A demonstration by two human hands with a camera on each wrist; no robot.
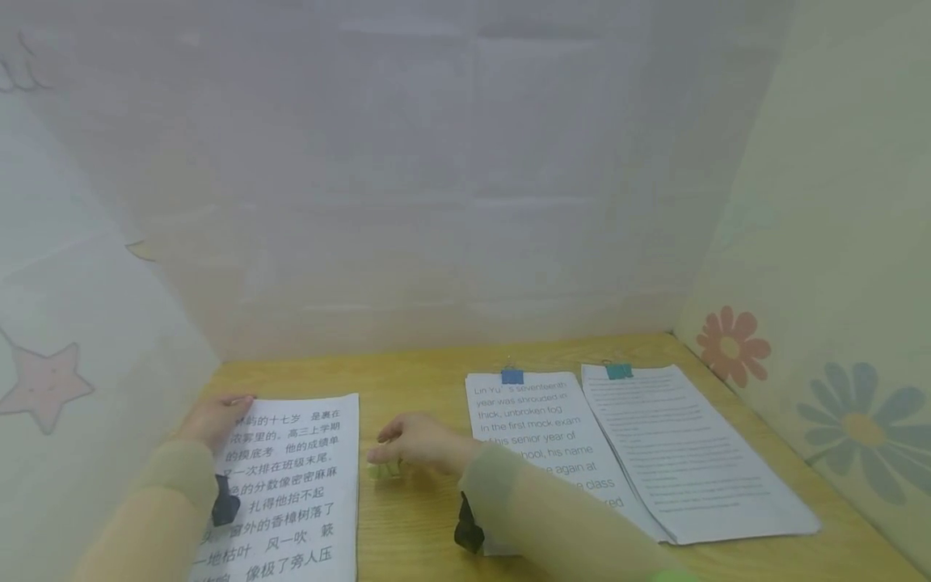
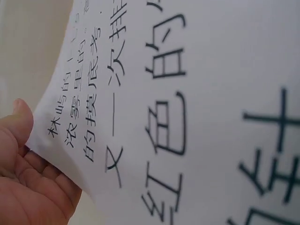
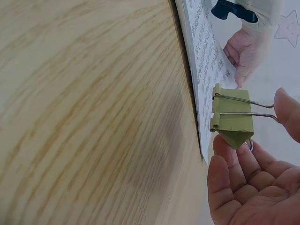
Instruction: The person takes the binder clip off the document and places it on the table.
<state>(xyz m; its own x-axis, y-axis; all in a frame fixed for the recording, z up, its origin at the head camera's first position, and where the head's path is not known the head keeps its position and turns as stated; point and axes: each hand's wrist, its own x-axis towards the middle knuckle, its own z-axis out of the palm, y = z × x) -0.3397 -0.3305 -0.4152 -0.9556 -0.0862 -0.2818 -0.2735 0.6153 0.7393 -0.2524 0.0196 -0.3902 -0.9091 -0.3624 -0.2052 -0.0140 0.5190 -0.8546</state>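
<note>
On the left of the table, a stack of printed paper (image 1: 291, 477) with large Chinese characters lies under my left forearm. My left hand (image 1: 213, 420) grips it at its upper left corner; in the left wrist view the thumb (image 2: 22, 122) and curled fingers (image 2: 47, 180) meet at the paper's edge. A yellow-green binder clip (image 3: 234, 115) is pinched in my right hand (image 1: 422, 440), just right of that stack. Its wire handles lie between the thumb (image 3: 288, 112) and the fingers, and its mouth points away from the palm.
Right of my right hand lies an English-text stack (image 1: 509, 412) with a blue binder clip (image 1: 512, 377) on its top edge. Beside it is a small-print stack (image 1: 698, 453) with a teal binder clip (image 1: 619, 371). Pale decorated walls enclose the wooden table (image 1: 407, 380).
</note>
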